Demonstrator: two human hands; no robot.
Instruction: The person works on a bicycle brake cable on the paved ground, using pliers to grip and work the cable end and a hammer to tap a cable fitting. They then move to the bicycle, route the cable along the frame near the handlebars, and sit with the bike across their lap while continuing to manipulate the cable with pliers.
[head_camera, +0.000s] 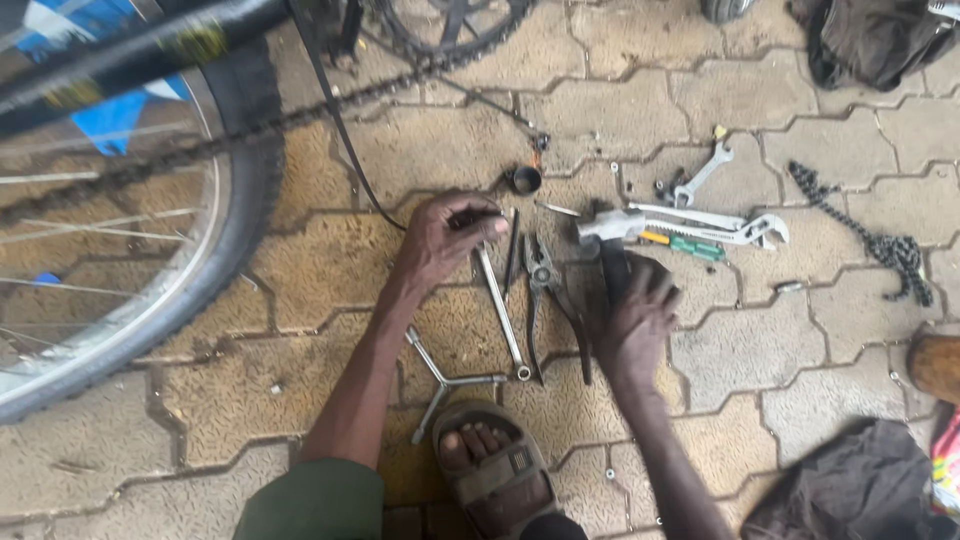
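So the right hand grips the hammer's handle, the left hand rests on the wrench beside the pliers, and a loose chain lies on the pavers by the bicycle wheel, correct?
Not quite. The loose chain lies far to the right on the pavers, well away from the bicycle wheel at the left. The head view shows it. The right hand does grip the hammer, and the left hand rests on the wrench beside the pliers.

We see our left hand (447, 238) on the interlocking stone paving (330, 260), touching the top of a long steel spanner (500, 310). Just right lie dark pliers (548, 300); right again, our right hand (632, 325) rests on a steel-headed hammer (610, 240). A spoked bicycle wheel (120, 230) stands at the paving's left edge, a loose chain (870, 235) near its right edge.
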